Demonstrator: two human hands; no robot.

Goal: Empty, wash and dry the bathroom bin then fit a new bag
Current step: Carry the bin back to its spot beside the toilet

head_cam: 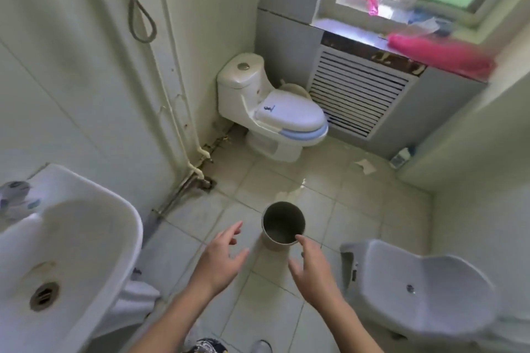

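A small round metal bin (283,225) stands upright on the pale tiled floor, with no bag in it and a bare inside. My left hand (222,259) hovers to the left of the bin, fingers spread, holding nothing. My right hand (312,268) is just in front of the bin on its right, fingers apart, with a fingertip at or very near the rim. Neither hand grips the bin.
A white washbasin (57,252) juts out at the left and a second white basin (415,289) at the right. A toilet (272,112) with its lid shut stands at the back. Scraps of paper (365,165) lie on the floor. A pink cloth (441,54) rests on the window sill.
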